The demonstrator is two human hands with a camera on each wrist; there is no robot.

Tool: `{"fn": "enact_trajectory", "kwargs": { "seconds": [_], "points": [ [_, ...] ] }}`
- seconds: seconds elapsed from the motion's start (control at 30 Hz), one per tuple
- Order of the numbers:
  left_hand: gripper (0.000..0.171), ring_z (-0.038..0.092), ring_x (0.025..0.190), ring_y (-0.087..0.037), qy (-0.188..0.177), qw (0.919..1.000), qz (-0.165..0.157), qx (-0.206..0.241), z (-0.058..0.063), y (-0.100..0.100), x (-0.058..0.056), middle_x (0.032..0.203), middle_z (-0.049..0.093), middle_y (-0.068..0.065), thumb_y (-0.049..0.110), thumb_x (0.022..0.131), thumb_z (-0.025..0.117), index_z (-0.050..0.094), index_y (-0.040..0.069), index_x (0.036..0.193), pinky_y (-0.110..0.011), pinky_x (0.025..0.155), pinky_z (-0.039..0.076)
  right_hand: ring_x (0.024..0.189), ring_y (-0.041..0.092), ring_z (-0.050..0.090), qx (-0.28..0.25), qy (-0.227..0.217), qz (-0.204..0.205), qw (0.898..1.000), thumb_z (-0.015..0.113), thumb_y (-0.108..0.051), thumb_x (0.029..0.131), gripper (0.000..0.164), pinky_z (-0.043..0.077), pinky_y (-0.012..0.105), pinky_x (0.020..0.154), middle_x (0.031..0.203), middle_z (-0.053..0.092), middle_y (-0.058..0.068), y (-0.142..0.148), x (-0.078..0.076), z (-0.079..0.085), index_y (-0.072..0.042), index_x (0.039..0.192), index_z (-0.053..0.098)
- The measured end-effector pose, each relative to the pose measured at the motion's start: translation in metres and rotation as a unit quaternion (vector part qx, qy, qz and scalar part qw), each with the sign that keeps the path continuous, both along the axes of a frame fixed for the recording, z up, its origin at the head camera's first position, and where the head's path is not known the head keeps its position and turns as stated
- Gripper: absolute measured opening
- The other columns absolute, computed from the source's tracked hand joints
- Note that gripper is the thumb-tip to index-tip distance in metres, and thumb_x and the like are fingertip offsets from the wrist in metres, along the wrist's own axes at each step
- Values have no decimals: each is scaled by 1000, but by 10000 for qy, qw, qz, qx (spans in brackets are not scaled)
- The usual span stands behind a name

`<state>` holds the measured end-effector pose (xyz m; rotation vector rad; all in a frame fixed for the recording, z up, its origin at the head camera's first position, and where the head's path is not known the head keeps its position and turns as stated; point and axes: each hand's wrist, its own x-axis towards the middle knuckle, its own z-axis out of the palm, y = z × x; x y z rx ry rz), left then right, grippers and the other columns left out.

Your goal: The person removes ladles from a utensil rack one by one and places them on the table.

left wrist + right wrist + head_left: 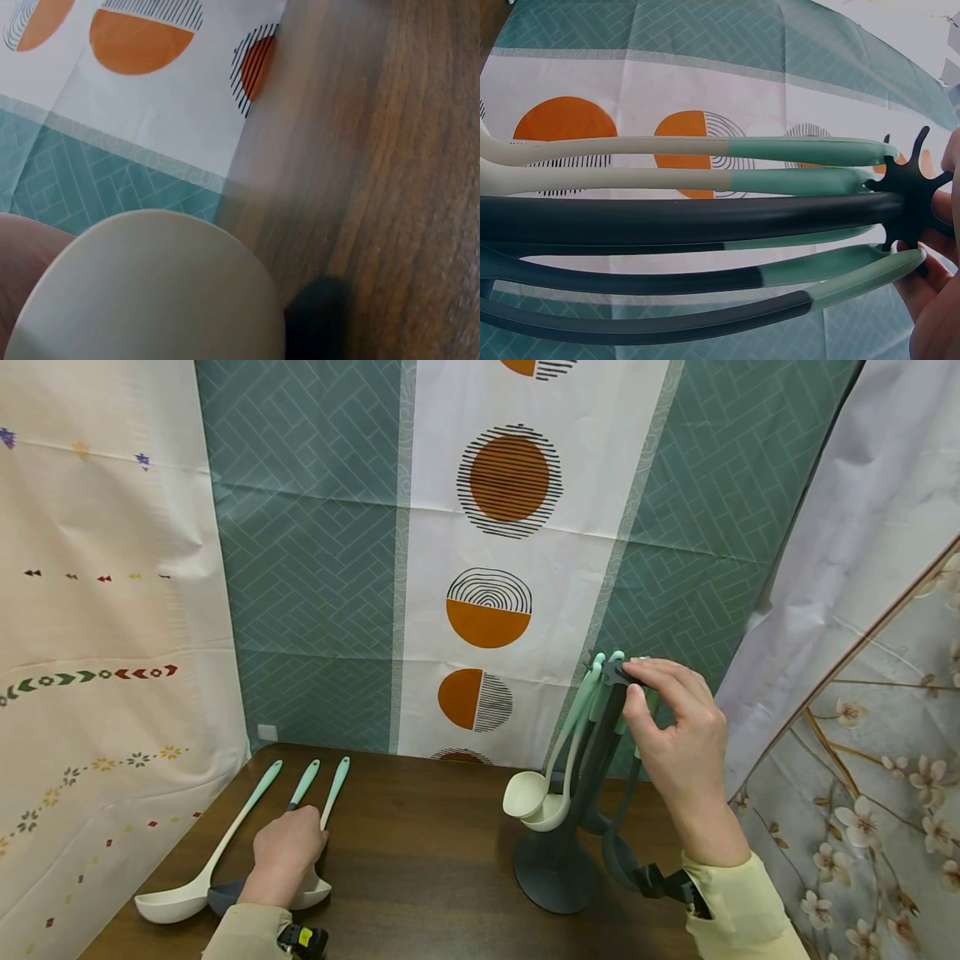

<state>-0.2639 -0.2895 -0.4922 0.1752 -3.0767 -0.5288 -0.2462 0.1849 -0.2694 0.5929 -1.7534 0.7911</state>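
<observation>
The right hand [678, 727] pinches the top of the dark stand [557, 883], with its thumb and fingers bent around the little hooks. The left hand [288, 852] is down low, well to the left of the stand, with its back bent over the handles there. Its fingertips are hidden, so I can't tell how far they close or whether they have hold of anything.

The step in hand looks like keeping the stand steady with one hand while the other reaches for a spoon. The next move seems to call for a snug grip on just one handle, with the top of the stand kept still.

The stand is tall and thin, with a round foot on the brown tabletop [427, 860] and a top like a star. Two cream ladles [523, 793] hang on its left side, and dark ones [618, 864] hang on its right. Their handle ends are minty green.

Left of the stand, a big cream ladle [174, 903] lies farthest away. A dark spoon [225, 896] and a smaller cream spoon [321, 893] lie nearer, partly under the left hand. Behind the stand hangs a green and white cloth [307, 585] with orange circles.
</observation>
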Motion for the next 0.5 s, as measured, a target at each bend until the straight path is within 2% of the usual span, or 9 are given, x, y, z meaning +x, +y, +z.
{"fn": "enact_trajectory", "kwargs": {
  "seconds": [0.33,0.5],
  "points": [
    [19,64,67,-29,-97,9999,38,-19,3,2,0,78,67,-7,21,102,80,74,6,93,-52,63,55,123,30,68,10,28,7,10000,67,-17,102,29,44,22,108,126,79,7,0,1,1,-11,123,85],
    [22,66,68,-32,-33,9999,74,-72,7,2,0,81,69,-11,23,103,80,74,3,98,-54,62,56,124,30,68,75,-15,-77,9999,67,-16,102,28,45,24,108,127,78,6,0,3,1,-12,123,85]
  ]
}}
